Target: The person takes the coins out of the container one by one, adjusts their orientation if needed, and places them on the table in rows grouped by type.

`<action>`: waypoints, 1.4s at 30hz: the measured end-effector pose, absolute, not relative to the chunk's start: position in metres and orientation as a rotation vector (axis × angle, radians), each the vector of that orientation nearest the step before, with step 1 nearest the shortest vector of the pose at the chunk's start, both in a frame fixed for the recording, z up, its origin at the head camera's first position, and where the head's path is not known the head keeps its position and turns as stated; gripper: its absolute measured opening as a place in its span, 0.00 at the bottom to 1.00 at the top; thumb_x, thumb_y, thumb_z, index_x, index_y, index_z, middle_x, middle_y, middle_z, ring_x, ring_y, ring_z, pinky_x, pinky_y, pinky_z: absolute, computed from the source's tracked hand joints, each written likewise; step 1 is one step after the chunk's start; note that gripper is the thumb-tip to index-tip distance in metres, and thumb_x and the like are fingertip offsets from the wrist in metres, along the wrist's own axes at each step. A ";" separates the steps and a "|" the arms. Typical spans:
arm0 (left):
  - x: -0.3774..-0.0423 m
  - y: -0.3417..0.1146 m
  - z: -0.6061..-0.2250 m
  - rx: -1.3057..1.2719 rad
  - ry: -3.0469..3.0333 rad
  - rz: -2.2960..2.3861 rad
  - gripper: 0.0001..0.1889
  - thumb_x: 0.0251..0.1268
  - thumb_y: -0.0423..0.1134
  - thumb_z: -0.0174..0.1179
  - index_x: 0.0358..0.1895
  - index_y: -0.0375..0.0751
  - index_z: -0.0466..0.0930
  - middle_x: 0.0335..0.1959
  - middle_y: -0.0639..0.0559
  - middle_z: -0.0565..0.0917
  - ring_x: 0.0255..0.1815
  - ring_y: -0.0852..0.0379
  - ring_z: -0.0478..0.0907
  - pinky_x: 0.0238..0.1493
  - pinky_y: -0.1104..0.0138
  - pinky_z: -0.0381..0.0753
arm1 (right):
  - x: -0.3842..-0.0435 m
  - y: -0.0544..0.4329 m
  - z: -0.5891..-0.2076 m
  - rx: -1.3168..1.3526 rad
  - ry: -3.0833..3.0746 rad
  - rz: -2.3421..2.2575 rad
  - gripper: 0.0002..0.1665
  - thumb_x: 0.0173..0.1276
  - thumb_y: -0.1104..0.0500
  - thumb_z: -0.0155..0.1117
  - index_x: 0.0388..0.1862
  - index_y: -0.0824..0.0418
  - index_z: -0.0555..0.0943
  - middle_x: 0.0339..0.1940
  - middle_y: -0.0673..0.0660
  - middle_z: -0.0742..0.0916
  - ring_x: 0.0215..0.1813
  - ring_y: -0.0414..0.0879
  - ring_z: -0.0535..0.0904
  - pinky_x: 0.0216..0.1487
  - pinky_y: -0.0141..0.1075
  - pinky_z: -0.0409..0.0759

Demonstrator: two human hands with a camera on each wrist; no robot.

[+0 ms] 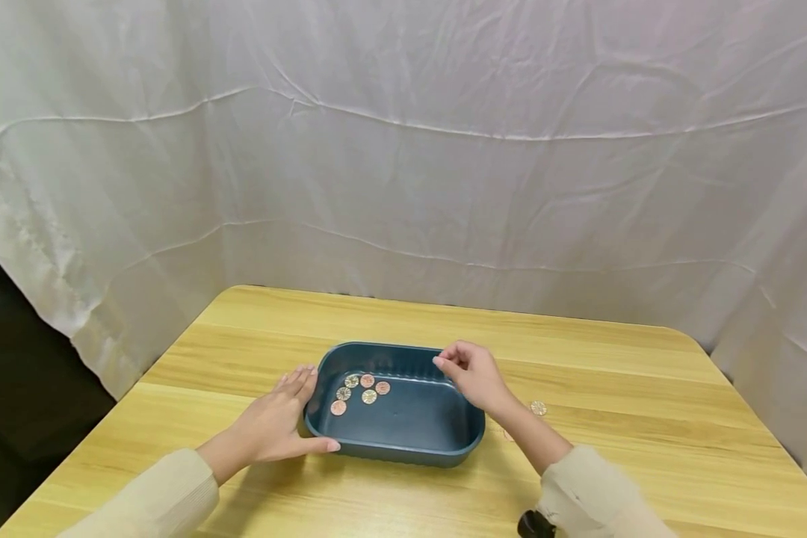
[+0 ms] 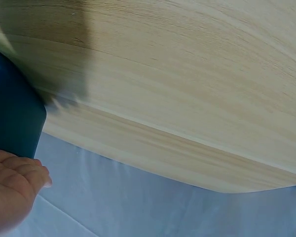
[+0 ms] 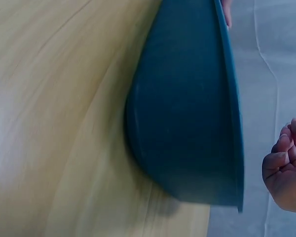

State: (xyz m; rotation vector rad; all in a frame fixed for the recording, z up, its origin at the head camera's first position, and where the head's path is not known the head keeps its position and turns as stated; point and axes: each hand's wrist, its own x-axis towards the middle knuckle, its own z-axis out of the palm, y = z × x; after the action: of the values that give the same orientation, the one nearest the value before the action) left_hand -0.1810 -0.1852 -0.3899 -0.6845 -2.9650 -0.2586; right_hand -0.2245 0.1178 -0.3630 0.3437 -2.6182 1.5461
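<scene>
A dark blue-green rectangular basin [image 1: 410, 452] with rounded corners sits on the wooden table. Several gold and copper-coloured coins [image 1: 368, 397] lie on its floor, toward the left end. My left hand [image 1: 279, 418] rests against that end, fingers extended along the outside and thumb spread at the front rim. Over the far right rim hovers my right hand [image 1: 474, 376], its fingers bent in toward the thumb. In the right wrist view the same hand [image 3: 288, 168] shows curled fingers beside the basin wall [image 3: 187, 108]; whether a small thing is pinched there, I cannot tell.
On the table [image 1: 619, 373], right of the basin, lies a gold coin [image 1: 538, 408]. Another coin [image 1: 507, 435] is mostly hidden behind my right forearm. A grey-white curtain [image 1: 444, 187] hangs behind the table and along both sides.
</scene>
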 end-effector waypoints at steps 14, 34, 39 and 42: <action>-0.180 -0.185 -0.389 -0.668 -2.979 -0.278 0.61 0.41 0.77 0.54 0.66 0.24 0.58 0.68 0.31 0.61 0.70 0.37 0.59 0.66 0.49 0.64 | -0.240 0.057 -0.385 0.495 -2.670 1.603 0.04 0.62 0.66 0.62 0.30 0.68 0.80 0.19 0.56 0.78 0.19 0.39 0.68 0.20 0.28 0.69; -0.182 -0.186 -0.391 -0.674 -2.979 -0.282 0.61 0.41 0.78 0.52 0.67 0.25 0.58 0.68 0.31 0.61 0.70 0.37 0.59 0.67 0.49 0.64 | -0.258 0.022 -0.412 0.440 -3.071 1.171 0.07 0.52 0.66 0.71 0.28 0.64 0.81 0.27 0.54 0.83 0.28 0.41 0.71 0.31 0.31 0.74; -0.181 -0.186 -0.391 -0.669 -2.985 -0.302 0.61 0.41 0.78 0.53 0.67 0.25 0.58 0.68 0.31 0.61 0.70 0.37 0.58 0.67 0.49 0.63 | -0.256 0.020 -0.414 0.462 -3.085 1.076 0.08 0.52 0.62 0.72 0.28 0.62 0.80 0.23 0.51 0.80 0.25 0.40 0.70 0.29 0.30 0.71; -0.181 -0.186 -0.391 -0.667 -2.985 -0.305 0.61 0.41 0.78 0.53 0.67 0.25 0.58 0.68 0.31 0.61 0.70 0.38 0.58 0.67 0.49 0.63 | -0.255 0.020 -0.414 0.496 -3.090 1.003 0.09 0.52 0.61 0.72 0.27 0.62 0.79 0.21 0.50 0.78 0.25 0.39 0.69 0.28 0.30 0.70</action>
State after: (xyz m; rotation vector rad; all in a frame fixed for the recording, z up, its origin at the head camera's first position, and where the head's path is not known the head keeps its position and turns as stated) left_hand -0.1812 -0.1856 -0.3912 -0.6672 -2.9850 -0.3045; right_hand -0.2551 0.0202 -0.4135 0.4959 -3.0903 1.0029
